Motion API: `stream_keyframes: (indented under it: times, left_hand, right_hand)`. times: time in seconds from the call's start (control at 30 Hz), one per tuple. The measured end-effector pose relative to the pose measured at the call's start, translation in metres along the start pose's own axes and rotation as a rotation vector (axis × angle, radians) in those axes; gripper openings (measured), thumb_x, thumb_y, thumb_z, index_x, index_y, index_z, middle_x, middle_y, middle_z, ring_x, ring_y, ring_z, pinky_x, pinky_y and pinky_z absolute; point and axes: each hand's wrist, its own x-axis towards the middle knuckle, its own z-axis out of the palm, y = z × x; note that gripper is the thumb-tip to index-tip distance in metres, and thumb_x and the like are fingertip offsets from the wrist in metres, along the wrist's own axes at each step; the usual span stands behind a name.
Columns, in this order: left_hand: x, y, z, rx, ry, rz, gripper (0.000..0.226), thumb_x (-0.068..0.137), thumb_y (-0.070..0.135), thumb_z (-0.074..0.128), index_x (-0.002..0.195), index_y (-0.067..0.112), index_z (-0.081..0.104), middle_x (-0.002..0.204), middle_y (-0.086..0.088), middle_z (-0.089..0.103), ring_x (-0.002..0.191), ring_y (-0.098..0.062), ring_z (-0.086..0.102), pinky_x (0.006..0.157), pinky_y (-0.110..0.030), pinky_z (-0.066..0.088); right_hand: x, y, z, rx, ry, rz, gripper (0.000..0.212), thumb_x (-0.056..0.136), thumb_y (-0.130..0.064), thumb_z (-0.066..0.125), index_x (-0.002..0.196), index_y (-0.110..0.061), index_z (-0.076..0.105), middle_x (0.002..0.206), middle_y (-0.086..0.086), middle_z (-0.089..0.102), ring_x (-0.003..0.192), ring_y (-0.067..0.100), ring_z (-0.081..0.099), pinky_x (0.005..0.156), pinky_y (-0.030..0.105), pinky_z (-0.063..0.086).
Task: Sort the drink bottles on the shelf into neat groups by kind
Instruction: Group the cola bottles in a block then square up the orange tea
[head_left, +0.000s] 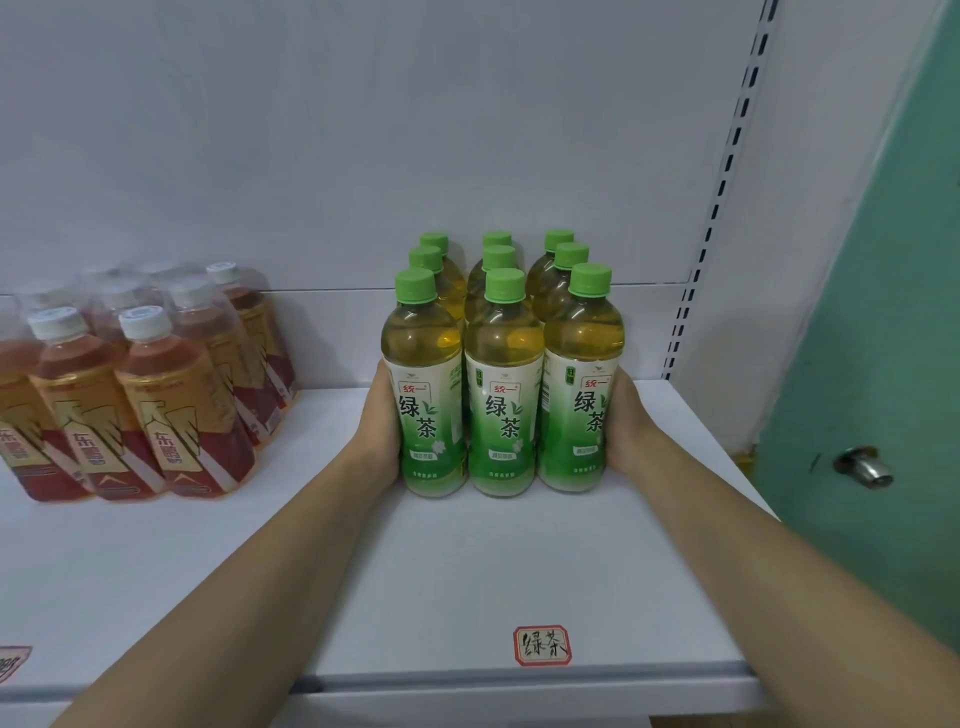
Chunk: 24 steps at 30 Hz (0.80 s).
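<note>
- Evidently both hands flanked the block of green tea bottles (503, 364) to square it up: the left hand (382, 426) lay against the outer side of the left front bottle and the right hand (621, 415) against the right front one, so that pressure from both sides would close any gaps.
- Each palm pressed flat on a label; the fingers reached back behind the bottles and were hidden, so I could not tell how far they curled.
- That block stood three wide and three deep at the right part of the white shelf (467, 571), directly behind a handwritten tag (542, 645) at the front edge, probably marking its spot.
- Its bottles were clear, held pale yellow-green liquid, and carried green caps and white-to-green labels, all facing forward.
- Well apart to the left stood the amber bottles (145, 384) with white caps, already grouped.
</note>
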Motion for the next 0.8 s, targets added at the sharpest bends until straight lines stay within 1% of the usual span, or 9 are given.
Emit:
stream_keyframes:
  times: [0.13, 0.2, 0.3, 0.37, 0.43, 0.5, 0.6, 0.7, 0.8]
  left_hand:
    - [-0.001, 0.002, 0.000, 0.007, -0.020, -0.001, 0.063, 0.100, 0.057, 0.034, 0.075, 0.026, 0.083, 0.088, -0.007, 0.080, 0.078, -0.024, 0.078, 0.062, -0.032, 0.060]
    - [-0.003, 0.002, 0.001, 0.019, -0.015, 0.017, 0.063, 0.100, 0.060, 0.034, 0.080, 0.026, 0.083, 0.094, -0.008, 0.080, 0.084, -0.025, 0.077, 0.066, -0.034, 0.061]
    - [-0.009, 0.004, 0.005, 0.032, 0.049, 0.029, 0.066, 0.101, 0.063, 0.030, 0.091, 0.026, 0.083, 0.106, -0.012, 0.078, 0.094, -0.027, 0.076, 0.075, -0.038, 0.061]
    - [-0.013, 0.008, 0.003, 0.092, 0.128, -0.003, 0.065, 0.101, 0.066, 0.028, 0.118, 0.025, 0.076, 0.124, -0.012, 0.072, 0.113, -0.028, 0.070, 0.097, -0.045, 0.055]
    - [-0.019, 0.015, -0.010, 0.139, 0.095, -0.001, 0.068, 0.103, 0.066, 0.022, 0.144, 0.025, 0.055, 0.145, -0.005, 0.059, 0.131, -0.025, 0.057, 0.112, -0.048, 0.042]
    - [-0.033, 0.020, -0.020, 0.202, 0.000, 0.066, 0.067, 0.103, 0.066, 0.020, 0.152, 0.027, 0.044, 0.152, 0.003, 0.052, 0.137, -0.020, 0.051, 0.111, -0.046, 0.040]
    - [-0.062, 0.011, -0.031, 0.251, -0.125, 0.115, 0.074, 0.091, 0.074, 0.042, 0.153, 0.034, 0.039, 0.150, 0.011, 0.053, 0.136, -0.013, 0.052, 0.110, -0.042, 0.041]
    - [-0.078, -0.002, -0.032, 0.516, -0.204, 0.244, 0.074, 0.083, 0.044, 0.073, 0.148, 0.037, 0.037, 0.141, 0.019, 0.056, 0.129, -0.002, 0.056, 0.101, -0.026, 0.049]
    - [-0.075, -0.009, -0.031, 0.703, -0.201, 0.306, 0.073, 0.086, 0.011, 0.079, 0.137, 0.042, 0.037, 0.126, 0.033, 0.058, 0.118, 0.008, 0.058, 0.085, -0.011, 0.053]
  right_hand:
    - [-0.003, 0.001, 0.002, 0.007, 0.016, -0.023, 0.063, 0.104, -0.036, 0.032, 0.064, -0.022, 0.078, 0.077, 0.007, 0.076, 0.070, 0.021, 0.074, 0.061, 0.029, 0.060]
    - [-0.005, 0.001, 0.004, 0.010, 0.049, -0.034, 0.059, 0.103, -0.038, 0.035, 0.069, -0.022, 0.079, 0.082, 0.007, 0.077, 0.075, 0.023, 0.075, 0.066, 0.032, 0.060]
    - [-0.008, -0.001, 0.004, -0.057, 0.196, -0.045, 0.051, 0.103, -0.045, 0.037, 0.103, -0.015, 0.078, 0.109, 0.015, 0.075, 0.101, 0.031, 0.072, 0.096, 0.047, 0.057]
    - [-0.011, -0.006, -0.003, -0.130, 0.297, -0.053, 0.054, 0.105, -0.050, 0.033, 0.125, -0.014, 0.067, 0.128, 0.013, 0.069, 0.115, 0.029, 0.066, 0.108, 0.049, 0.048]
    - [-0.021, -0.012, -0.010, -0.194, 0.303, -0.090, 0.055, 0.107, -0.056, 0.025, 0.129, -0.021, 0.062, 0.133, 0.005, 0.066, 0.118, 0.022, 0.063, 0.105, 0.047, 0.047]
    - [-0.038, -0.018, -0.018, -0.228, 0.203, -0.117, 0.057, 0.104, -0.062, 0.028, 0.133, -0.026, 0.060, 0.131, 0.001, 0.068, 0.121, 0.022, 0.063, 0.096, 0.046, 0.051]
    - [-0.067, -0.010, -0.025, -0.298, 0.050, -0.169, 0.052, 0.091, -0.058, 0.058, 0.135, -0.029, 0.057, 0.130, -0.001, 0.068, 0.119, 0.018, 0.066, 0.091, 0.043, 0.055]
    - [-0.081, 0.009, -0.025, -0.663, 0.034, -0.275, 0.070, 0.077, -0.025, 0.085, 0.136, -0.035, 0.048, 0.127, -0.006, 0.066, 0.116, 0.012, 0.065, 0.096, 0.040, 0.056]
    - [-0.084, 0.018, -0.021, -0.833, 0.078, -0.301, 0.085, 0.068, -0.022, 0.089, 0.131, -0.049, 0.040, 0.117, -0.016, 0.063, 0.109, 0.008, 0.065, 0.096, 0.041, 0.057]
